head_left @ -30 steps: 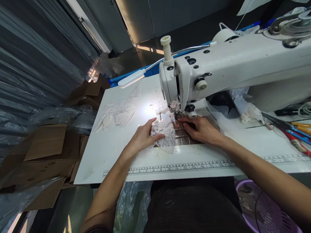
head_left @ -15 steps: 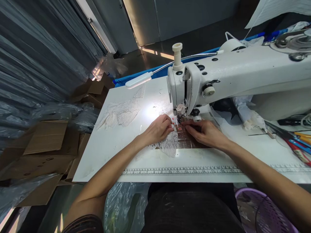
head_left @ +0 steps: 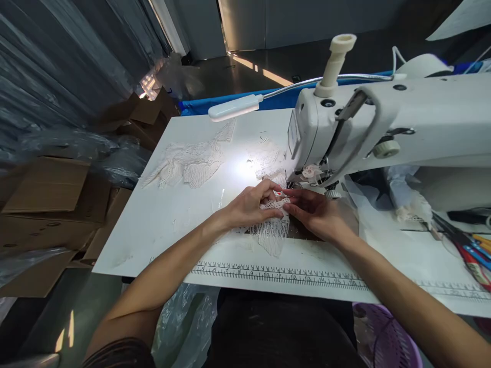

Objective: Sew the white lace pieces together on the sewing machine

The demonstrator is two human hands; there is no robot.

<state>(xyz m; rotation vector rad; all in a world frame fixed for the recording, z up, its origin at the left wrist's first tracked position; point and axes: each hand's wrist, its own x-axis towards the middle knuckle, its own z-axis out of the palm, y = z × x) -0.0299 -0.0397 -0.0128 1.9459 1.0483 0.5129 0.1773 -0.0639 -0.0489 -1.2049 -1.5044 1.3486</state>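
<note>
A strip of white lace [head_left: 271, 236] lies in front of the needle area of a white sewing machine [head_left: 345, 138]. My left hand [head_left: 255, 204] is closed on the lace, its thumb and fingers pinching the upper part. My right hand [head_left: 316, 212] meets it from the other side, thumb and fingertips pinched at the lace's right edge just below the presser foot. A small red mark shows between the fingertips. Under the right hand, part of a brown plate [head_left: 303, 228] is visible; the rest is covered.
More lace [head_left: 192, 161] lies on the left of the white table [head_left: 134, 230]. A lamp [head_left: 236, 107] lights the work. A printed ruler [head_left: 268, 274] runs along the front edge. Scissors [head_left: 460, 237] lie at right, cardboard boxes [head_left: 49, 204] stand left, and a purple basket [head_left: 387, 337] is below.
My hands have come closer together, and the right fingers now grip the lace's edge. The brown plate is more covered. The view has shifted, with the machine appearing larger and farther right.
</note>
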